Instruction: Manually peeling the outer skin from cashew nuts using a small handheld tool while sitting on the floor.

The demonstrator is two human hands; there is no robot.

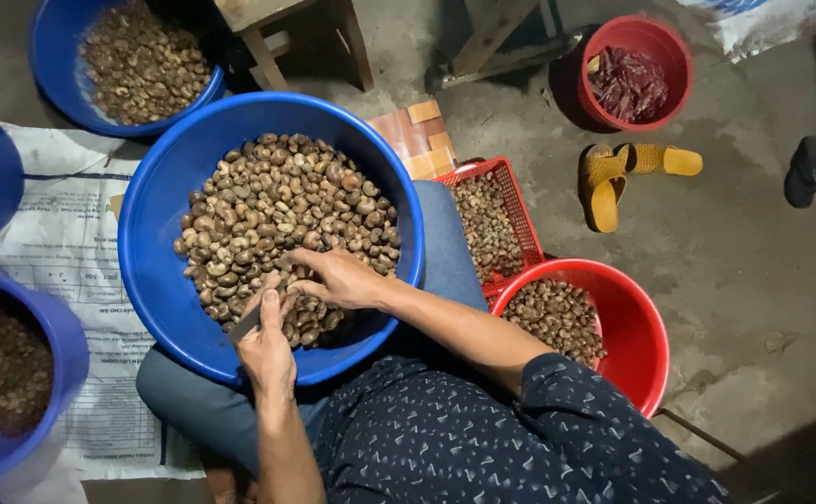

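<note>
Concrete floor; knife (245,325) in left hand (266,350), blade slanting down-left.

Big blue basin (161,280): smooth plastic, slight sheen on rim. Nuts (282,210) inside: matt, rough brown shells (some paler, mottled). Blade (246,323) in left hand (266,347): dull grey metal. Red basket (494,224): plastic mesh. Red bucket (637,327): glossy plastic. Floor (735,261): rough, stained concrete. Sack (67,247) underneath: woven, printed, matt. Shirt (483,439): soft patterned cloth. Sandals (627,173): matt yellow rubber.
</note>
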